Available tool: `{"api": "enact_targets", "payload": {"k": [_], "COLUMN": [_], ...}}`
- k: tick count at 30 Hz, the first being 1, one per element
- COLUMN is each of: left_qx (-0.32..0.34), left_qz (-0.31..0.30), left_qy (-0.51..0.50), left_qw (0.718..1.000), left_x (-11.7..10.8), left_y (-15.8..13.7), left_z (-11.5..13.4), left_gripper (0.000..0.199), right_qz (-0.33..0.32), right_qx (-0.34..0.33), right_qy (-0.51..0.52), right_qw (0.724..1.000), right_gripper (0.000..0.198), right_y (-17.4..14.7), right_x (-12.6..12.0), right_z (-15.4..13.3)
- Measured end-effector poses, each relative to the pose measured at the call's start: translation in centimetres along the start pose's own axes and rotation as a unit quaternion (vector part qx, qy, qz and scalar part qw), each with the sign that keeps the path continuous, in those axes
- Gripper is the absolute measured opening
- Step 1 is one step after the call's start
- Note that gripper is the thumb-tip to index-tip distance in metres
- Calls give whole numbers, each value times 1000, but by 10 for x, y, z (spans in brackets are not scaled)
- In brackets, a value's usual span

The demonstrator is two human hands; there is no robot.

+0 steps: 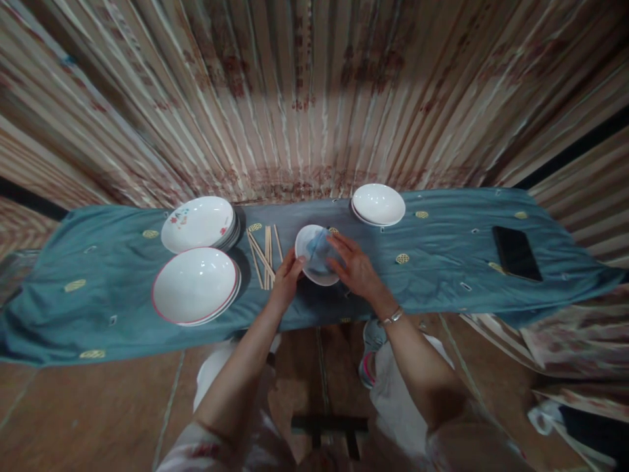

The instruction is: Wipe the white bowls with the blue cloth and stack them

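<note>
I see the small white bowl [319, 275] near the middle of the cloth-covered table [442, 262], a bit back from the front edge; it sits between the two hands, just past the fingertips; I can't tell if its bottom touches the table. The left hand [289, 275] is clamped on the bowl's left side, with its thumb by the rim; the right hand [354, 263] reaches over the right side, fingers on a blue rag [318, 244] inside the bowl; I can't tell if those fingers pinch the rag or just press it.

Close to the left hand, on its left, I see wooden chopsticks [268, 257]; toward the left end is a pile of red-rimmed bowls [195, 285] by the front edge, with a pile of flowery plates [198, 224] behind; more white bowls [378, 204] sit by the back edge, right of the middle; a black phone [517, 254] lies near the right end.
</note>
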State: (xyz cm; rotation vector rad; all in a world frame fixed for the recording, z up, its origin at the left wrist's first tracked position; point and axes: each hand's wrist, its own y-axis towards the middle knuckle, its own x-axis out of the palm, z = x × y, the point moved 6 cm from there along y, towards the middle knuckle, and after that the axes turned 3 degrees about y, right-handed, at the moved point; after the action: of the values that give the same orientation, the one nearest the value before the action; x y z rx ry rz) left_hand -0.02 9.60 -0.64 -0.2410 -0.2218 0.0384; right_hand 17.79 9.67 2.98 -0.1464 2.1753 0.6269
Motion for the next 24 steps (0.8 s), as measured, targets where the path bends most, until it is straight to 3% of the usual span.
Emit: {"api": "enact_targets", "payload": {"k": [6,12,19,24], "left_qx": [-26,-20,3,63], "left_qz": [22,22,7,-7], "left_qy": [6,14,15,-46], "left_qw": [999,999,1000,997], "left_x": [0,1,-1,1], "left_y": [1,4,8,17], "left_z": [-2,2,0,-3], "left_gripper": [61,70,71,61], "right_qz": [-102,-172,-166,-103], "right_qx": [-5,3,28,49], "right_qy": [-67,-34,131,272], "right_qw": [993,985,977,955], "right_gripper": [32,23,41,50], "right_y": [6,1,-3,-2], "right_x": [11,19,26,33], "right_z": [-5,-9,-18,-29]}}
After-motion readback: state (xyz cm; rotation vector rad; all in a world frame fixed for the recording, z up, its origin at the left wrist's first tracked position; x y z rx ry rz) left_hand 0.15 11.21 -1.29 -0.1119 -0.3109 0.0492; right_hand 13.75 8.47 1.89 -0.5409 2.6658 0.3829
